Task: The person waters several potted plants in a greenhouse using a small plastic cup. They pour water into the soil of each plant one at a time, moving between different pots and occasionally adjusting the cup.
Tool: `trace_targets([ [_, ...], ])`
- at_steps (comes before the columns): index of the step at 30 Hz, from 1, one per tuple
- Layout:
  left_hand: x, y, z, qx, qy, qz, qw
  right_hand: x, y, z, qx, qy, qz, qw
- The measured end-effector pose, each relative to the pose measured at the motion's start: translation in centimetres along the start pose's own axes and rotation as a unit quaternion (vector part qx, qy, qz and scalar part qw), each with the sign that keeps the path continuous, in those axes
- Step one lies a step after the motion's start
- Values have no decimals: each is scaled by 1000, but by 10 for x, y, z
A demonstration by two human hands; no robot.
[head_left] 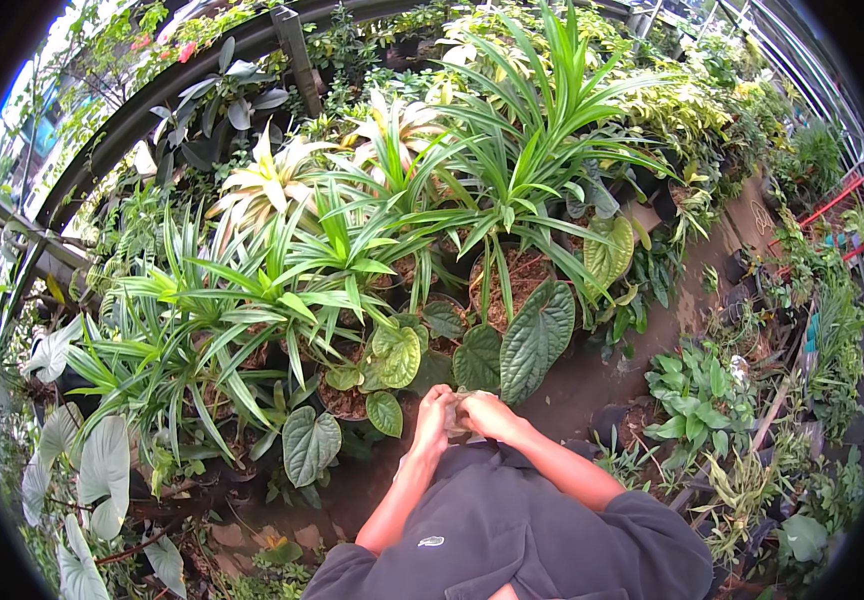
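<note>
My left hand point(435, 417) and my right hand point(486, 414) are close together in front of my dark polo shirt point(499, 517). Between their bent fingers is a small pale, crumpled thing point(459, 424); its kind is too small to tell. Just beyond the hands hang large textured green leaves, one long leaf point(538, 341) to the right and a rounder one point(477, 355) nearer the fingers. Behind them stands a pot of brown growing medium point(510, 289) below a tall strap-leaved plant point(510, 187).
More strap-leaved plants point(252, 300) crowd the left. A dirt path point(645, 352) runs up the right, bordered by leafy plants point(691, 401). A red metal frame point(833, 202) stands at the far right. Dark rails point(113, 131) curve behind the plants at upper left.
</note>
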State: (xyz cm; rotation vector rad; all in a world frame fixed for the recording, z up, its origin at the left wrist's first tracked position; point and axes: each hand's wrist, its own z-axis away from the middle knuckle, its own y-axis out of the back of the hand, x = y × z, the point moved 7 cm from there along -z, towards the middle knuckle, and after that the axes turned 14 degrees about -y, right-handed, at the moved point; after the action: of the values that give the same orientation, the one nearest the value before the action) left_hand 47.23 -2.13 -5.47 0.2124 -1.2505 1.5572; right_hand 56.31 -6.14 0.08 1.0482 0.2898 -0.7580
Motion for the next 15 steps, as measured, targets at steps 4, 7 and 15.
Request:
trace_targets([
  [4, 3, 5, -2, 13, -12, 0, 1000, -38, 50, 16, -39, 32, -29, 998],
  [7, 5, 7, -2, 24, -19, -19, 999, -89, 112, 34, -6, 143, -80, 987],
  [15, 13, 6, 1, 20, -21, -36, 999, -138, 197, -12, 130, 223, -75, 963],
])
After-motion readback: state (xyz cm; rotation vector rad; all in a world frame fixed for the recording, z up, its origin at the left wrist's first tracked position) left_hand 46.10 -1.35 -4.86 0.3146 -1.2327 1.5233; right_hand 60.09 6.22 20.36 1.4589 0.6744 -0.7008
